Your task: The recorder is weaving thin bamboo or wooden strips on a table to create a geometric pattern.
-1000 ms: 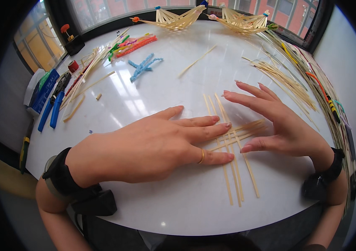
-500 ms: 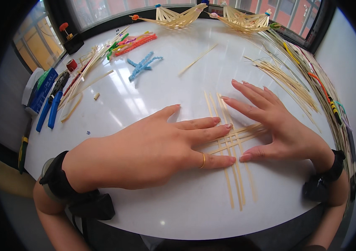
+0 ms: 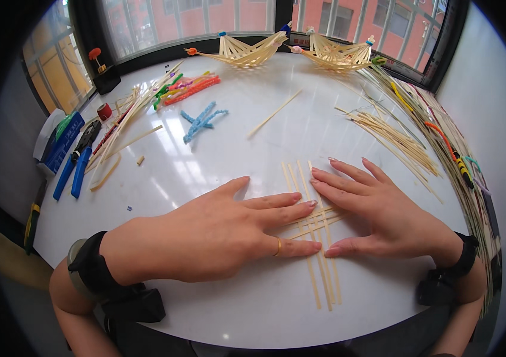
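Note:
Thin, pale bamboo strips lie crossed over and under each other in a small open lattice on the white table. My left hand rests flat with its fingers spread, the fingertips pressing on the left side of the weave. On the right side, my right hand lies with fingers stretched out and apart, its thumb and index finger along the rightmost upright strip. The ends of the crosswise strips run under both hands and are partly hidden. Neither hand grasps anything.
Two woven bamboo pieces stand by the window. Blue-handled pliers, a red spool and loose strips lie at left. Blue fuzzy stems and a single strip lie mid-table; a strip bundle is at right.
My right hand has come down flat, its fingers lower and closer to the upright strips. My left hand still presses the weave. The whole view has shifted slightly.

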Demonstrator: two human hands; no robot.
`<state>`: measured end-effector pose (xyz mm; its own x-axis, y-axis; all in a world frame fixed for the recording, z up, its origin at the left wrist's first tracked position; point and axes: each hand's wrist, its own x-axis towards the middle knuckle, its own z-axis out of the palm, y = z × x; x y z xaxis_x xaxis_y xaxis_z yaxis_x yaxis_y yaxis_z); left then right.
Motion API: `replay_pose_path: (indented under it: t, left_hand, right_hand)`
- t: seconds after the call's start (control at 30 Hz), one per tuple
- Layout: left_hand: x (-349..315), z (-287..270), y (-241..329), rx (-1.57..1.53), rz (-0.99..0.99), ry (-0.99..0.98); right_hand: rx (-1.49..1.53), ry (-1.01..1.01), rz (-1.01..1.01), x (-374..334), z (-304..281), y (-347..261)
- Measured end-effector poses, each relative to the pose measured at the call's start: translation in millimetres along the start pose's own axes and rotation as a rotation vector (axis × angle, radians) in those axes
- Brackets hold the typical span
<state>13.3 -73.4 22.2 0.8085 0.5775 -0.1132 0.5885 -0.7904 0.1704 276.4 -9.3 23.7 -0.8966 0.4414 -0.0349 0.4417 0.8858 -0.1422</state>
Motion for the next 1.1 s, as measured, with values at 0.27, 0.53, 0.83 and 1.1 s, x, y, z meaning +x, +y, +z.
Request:
replay_pose_path:
  t: [0.27,0.53,0.83,1.1]
  left_hand:
    - [2.3,-1.4,-1.1,-0.009,-0.013,-0.013]
    - [1.0,0.6,-0.9,0.016,0.014,0.024]
    - [0.6,1.6,0.2,0.0,-0.03,-0.009]
    - [2.0,3.5,-1.6,0.01,-0.037,0.01]
  right_hand:
    - [-0.027,0.007,-0.037,-0.9,4.3,1.9]
    - [0.063,-0.01,-0.039,-2.2,7.5,4.2]
    - [-0.024,-0.025,-0.029,-0.3,11.9,-1.2]
    - [0.055,-0.043,0.014,-1.2,8.2,-4.6]
